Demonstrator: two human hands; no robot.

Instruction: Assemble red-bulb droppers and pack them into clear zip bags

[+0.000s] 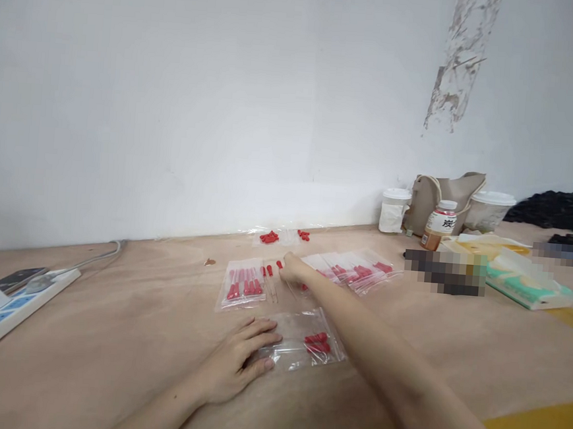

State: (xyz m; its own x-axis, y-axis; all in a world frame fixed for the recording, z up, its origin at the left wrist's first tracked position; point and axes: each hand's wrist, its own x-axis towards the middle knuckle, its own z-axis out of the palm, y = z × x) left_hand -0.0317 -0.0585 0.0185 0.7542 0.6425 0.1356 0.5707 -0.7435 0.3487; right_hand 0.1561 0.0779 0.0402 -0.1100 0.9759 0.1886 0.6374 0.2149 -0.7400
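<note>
My left hand (238,356) lies with its fingers spread on the left end of a clear plastic bag (288,357). Several red rubber bulbs (317,342) are inside that bag, toward its right end. Farther forward, my right hand (292,268) reaches down with its fingers bent together; what they pinch, if anything, is hidden. Just left of its fingertips are loose droppers (269,271) with red bulbs and thin clear stems. A zip bag (244,285) with several red-bulbed droppers lies to their left. More filled bags (356,271) overlap to the right of my right hand.
Near the wall lie bags of red bulbs (269,237). At right stand a lidded cup (394,211), a bottle (439,226), a grey-beige bag (423,205) and a tissue pack (529,280). A power strip (57,287) and a phone (18,277) are at left.
</note>
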